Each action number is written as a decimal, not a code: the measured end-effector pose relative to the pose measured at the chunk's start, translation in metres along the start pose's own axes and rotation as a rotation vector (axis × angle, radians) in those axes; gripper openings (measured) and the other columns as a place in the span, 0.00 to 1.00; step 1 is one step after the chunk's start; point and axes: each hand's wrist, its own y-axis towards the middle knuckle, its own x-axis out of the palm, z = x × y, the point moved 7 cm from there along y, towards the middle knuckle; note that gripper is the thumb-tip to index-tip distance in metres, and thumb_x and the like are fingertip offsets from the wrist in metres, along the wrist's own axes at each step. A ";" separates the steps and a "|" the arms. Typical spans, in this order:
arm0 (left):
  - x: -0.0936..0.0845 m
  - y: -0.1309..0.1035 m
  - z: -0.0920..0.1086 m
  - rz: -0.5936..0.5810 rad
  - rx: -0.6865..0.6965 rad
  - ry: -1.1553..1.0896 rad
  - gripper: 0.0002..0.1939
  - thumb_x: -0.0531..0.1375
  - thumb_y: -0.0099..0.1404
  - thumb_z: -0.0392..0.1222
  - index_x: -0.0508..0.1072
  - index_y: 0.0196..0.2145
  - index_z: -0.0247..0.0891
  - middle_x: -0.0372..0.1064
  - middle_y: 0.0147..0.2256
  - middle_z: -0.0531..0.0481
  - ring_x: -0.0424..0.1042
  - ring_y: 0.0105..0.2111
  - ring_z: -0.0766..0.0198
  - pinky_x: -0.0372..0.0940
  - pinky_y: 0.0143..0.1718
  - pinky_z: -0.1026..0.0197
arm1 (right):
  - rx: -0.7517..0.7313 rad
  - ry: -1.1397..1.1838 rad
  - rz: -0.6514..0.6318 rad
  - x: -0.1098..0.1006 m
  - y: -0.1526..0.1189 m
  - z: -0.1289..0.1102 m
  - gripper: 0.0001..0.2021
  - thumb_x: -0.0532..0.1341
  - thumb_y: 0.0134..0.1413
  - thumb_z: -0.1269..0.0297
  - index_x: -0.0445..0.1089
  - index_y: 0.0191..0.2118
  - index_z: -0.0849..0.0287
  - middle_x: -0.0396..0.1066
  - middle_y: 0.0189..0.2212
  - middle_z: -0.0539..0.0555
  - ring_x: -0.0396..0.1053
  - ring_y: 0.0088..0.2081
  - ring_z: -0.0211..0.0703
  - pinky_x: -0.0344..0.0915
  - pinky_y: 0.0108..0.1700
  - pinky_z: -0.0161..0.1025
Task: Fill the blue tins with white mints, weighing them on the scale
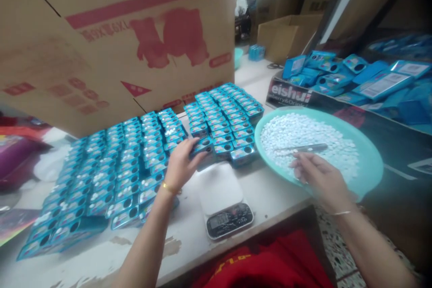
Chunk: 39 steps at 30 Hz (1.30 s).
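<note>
Scale (221,191) before boxes (153,144), basin (369,162) at right, pellets (313,132) in basin, carton (114,58) behind boxes

It looks like a small packing workshop: blue boxes (127,185) stand in long rows on a worn tabletop (273,193), beside a digital scale (221,189) and a green basin (369,166) of white pellets (313,128), with a big carton (111,67) behind.

Smooth plastic basin (368,160); matt cardboard carton (114,60)
</note>
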 end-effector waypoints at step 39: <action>0.050 -0.074 0.059 -0.093 -0.166 -0.410 0.15 0.59 0.62 0.41 0.66 0.47 0.41 0.66 0.39 0.48 0.65 0.40 0.60 0.61 0.42 0.56 | 0.380 0.276 -0.645 0.151 -0.069 -0.009 0.21 0.61 0.54 0.58 0.68 0.52 0.64 0.69 0.19 0.47 0.57 0.18 0.28 0.53 0.23 0.32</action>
